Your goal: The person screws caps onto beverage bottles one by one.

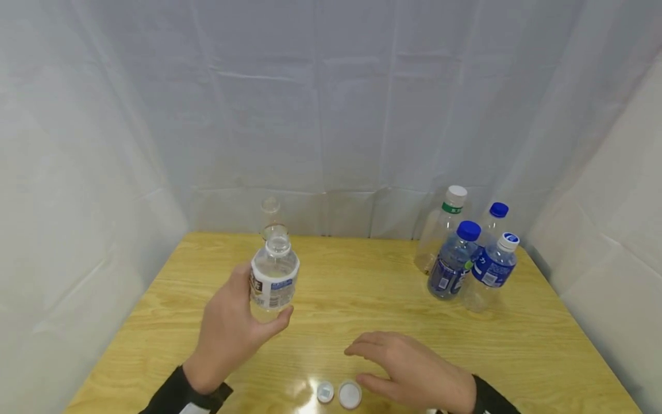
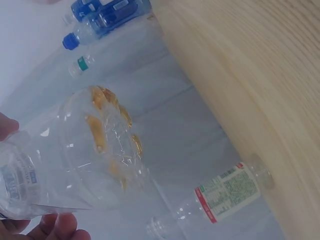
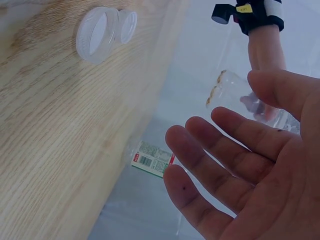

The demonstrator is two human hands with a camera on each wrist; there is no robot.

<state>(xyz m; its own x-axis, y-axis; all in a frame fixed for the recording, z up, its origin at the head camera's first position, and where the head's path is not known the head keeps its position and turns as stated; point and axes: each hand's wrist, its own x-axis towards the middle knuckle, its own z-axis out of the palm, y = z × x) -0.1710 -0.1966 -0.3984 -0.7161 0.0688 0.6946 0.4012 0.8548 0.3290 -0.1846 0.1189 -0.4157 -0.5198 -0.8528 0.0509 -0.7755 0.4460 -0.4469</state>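
Note:
My left hand (image 1: 230, 328) holds a clear plastic bottle (image 1: 274, 276) with a white printed label, raised over the table. Its neck is uncapped, and amber residue clings to the bottom (image 2: 117, 135) in the left wrist view. Over the front of the table, my right hand (image 1: 408, 368) is relaxed and holds nothing; in the right wrist view its fingers (image 3: 200, 155) are spread. Just left of it lie two caps, a small white cap (image 1: 325, 392) and a larger white cap (image 1: 350, 395), side by side on the wood.
Behind the held bottle stands another clear bottle (image 1: 271, 210), its red-and-white label (image 2: 227, 192) seen from the left wrist. At the back right several capped bottles cluster, among them a tall white-capped bottle (image 1: 431, 241) and a blue-capped bottle (image 1: 455, 261). White sheeting (image 1: 331, 115) surrounds the table (image 1: 362, 287).

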